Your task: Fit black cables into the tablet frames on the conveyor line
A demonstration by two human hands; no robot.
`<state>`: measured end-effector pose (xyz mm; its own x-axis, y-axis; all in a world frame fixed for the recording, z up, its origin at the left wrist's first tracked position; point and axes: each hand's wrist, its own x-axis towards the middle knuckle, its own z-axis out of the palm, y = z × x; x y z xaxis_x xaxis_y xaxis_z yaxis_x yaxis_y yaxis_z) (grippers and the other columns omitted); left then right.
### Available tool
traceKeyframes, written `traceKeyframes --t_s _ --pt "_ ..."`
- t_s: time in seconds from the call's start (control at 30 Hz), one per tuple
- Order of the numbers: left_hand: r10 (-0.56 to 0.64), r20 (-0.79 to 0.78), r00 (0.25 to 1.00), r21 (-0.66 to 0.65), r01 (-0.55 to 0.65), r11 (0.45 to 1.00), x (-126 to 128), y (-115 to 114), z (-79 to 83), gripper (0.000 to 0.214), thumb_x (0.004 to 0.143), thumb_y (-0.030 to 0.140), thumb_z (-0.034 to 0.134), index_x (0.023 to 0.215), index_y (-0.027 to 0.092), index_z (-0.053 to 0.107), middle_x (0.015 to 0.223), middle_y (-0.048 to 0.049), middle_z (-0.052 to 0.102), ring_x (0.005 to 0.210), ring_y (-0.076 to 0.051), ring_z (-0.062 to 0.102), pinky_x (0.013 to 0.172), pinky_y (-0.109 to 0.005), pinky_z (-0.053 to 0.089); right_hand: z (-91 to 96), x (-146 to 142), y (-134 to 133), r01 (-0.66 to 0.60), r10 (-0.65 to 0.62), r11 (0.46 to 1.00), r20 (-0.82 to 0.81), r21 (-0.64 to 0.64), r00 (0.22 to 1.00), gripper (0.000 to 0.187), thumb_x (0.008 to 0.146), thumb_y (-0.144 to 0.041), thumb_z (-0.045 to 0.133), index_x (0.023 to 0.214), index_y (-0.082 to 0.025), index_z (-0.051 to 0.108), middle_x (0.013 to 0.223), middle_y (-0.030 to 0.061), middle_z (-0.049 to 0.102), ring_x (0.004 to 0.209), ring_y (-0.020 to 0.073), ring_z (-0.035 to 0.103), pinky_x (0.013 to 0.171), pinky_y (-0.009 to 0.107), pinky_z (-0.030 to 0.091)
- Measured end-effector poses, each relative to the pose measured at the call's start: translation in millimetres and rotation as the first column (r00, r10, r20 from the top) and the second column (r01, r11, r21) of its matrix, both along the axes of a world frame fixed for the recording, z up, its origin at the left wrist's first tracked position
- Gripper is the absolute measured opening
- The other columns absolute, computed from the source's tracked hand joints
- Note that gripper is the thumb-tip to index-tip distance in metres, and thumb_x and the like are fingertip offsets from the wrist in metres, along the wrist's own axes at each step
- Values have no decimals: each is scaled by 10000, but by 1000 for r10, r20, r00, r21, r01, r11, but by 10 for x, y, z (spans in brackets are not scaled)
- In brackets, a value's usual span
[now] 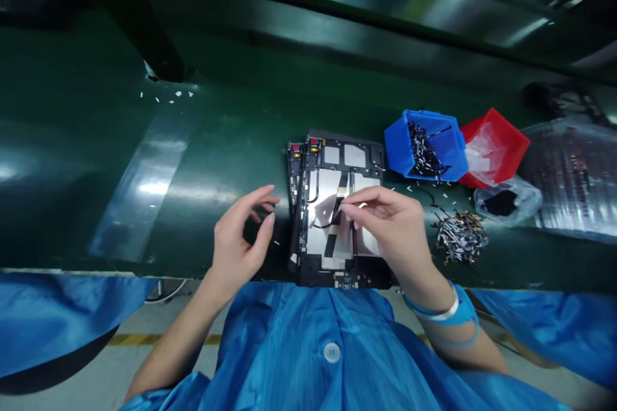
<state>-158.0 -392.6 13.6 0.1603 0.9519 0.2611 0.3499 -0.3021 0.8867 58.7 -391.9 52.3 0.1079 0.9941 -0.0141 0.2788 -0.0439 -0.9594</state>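
Shiny, creased smock [284, 359]; curved hands [236, 241] beside and over flat, silvery device [325, 205].

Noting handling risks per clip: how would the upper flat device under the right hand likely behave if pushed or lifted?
The upper device looks flat and straight-edged, so probably stiff. It lies askew over the lower device, so a push might slide it across. The exposed circuit strip along its left edge suggests it may be fragile.

right hand [396, 223] pinching black strip [337, 207], opened device [318, 243]
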Motion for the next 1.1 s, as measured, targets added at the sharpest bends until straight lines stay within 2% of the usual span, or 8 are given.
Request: traceKeyframes --t_s 0.07,0.13,0.23,0.37,0.63,0.83,1.0,1.1 --pt "-58 -104 993 69 65 996 -52 3 -104 316 896 128 522 1205 188 530 1086 -72 654 945 -169 621 786 -287 496 -64 -62 92 -22 11 993 -100 -115 995 51 701 -220 719 732 -187 697 686 5 693 559 103 603 480 236 487" --pt "-131 -199 971 158 164 974 -53 7 -162 326 894 125 513 1217 160 525 1143 -103 637 1046 -201 600 872 -337 501 -119 -97 176 -21 0 985 -119 -172 993 73 674 -209 723 732 -175 694 703 11 691 563 91 585 488 231 475" --pt "-187 -313 931 236 267 934 -22 18 -197 361 902 141 493 1262 120 500 1230 -151 598 1127 -246 568 940 -410 490 -169 -95 277 -22 5 980 -87 -197 996 90 666 -213 718 739 -167 692 729 16 686 576 84 565 517 239 467" --pt "-190 -429 883 271 327 906 5 28 -232 383 921 217 477 1286 104 491 1275 -182 566 1142 -290 560 872 -435 526 -181 -63 371 -59 55 977 -26 -207 998 120 664 -238 716 760 -168 701 692 5 662 590 96 561 561 264 465" --pt "-120 -558 821 332 353 875 30 31 -234 344 935 259 456 1235 113 543 1257 -209 572 1098 -309 583 764 -391 523 -152 -73 497 -133 160 974 142 -182 977 147 667 -242 708 787 -156 698 626 -11 611 556 87 503 512 240 393" --pt "-16 -651 759 392 354 849 75 41 -178 305 931 258 457 1178 128 580 1230 -202 604 1079 -313 596 719 -365 480 -103 -36 537 -177 208 969 184 -170 961 136 725 -293 679 728 -157 676 653 17 656 586 113 570 553 258 428" --pt "-14 -686 727 369 364 855 132 68 -117 293 937 291 449 1121 127 607 1199 -203 624 1048 -331 607 703 -376 463 -64 19 591 -198 240 968 346 -153 907 158 748 -322 678 718 -170 712 610 7 648 561 107 534 562 266 398" --pt "-32 -667 745 359 359 862 150 64 -125 320 936 304 454 1136 102 601 1241 -226 595 1092 -342 587 746 -387 465 -79 41 628 -209 256 965 396 -158 882 169 746 -330 690 713 -167 716 549 -9 604 530 97 499 549 264 364"
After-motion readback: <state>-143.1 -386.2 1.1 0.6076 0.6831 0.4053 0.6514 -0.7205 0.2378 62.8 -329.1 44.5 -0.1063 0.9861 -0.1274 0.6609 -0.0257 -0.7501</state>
